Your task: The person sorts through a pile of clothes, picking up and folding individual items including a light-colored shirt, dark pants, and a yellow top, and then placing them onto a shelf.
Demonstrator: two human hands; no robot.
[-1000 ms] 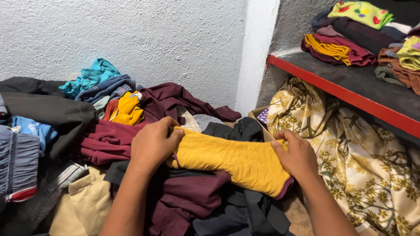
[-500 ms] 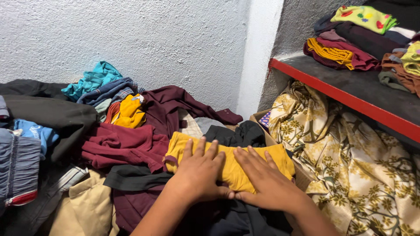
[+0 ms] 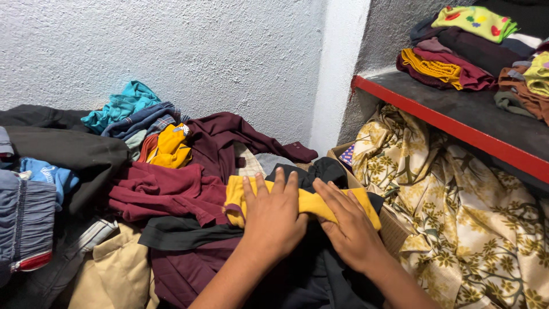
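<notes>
Both hands lie flat, fingers spread, gripping nothing: left hand (image 3: pixel 274 214) and right hand (image 3: pixel 349 229) press the folded yellow garment (image 3: pixel 311 201), which sits atop the dark clothes pile (image 3: pixel 189 269), floral cloth (image 3: pixel 457 206) at 3 o'clock. Judgement: keep palms level, smooth outward from centre, edges aligned, so the fold holds.

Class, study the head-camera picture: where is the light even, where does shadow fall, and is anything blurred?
Head view: soft, even light on the white wall, no glare; shadow lies under the red-edged shelf and in the dark clothes below both hands; left hand, right hand and yellow garment are sharp; no blur shows.
</notes>
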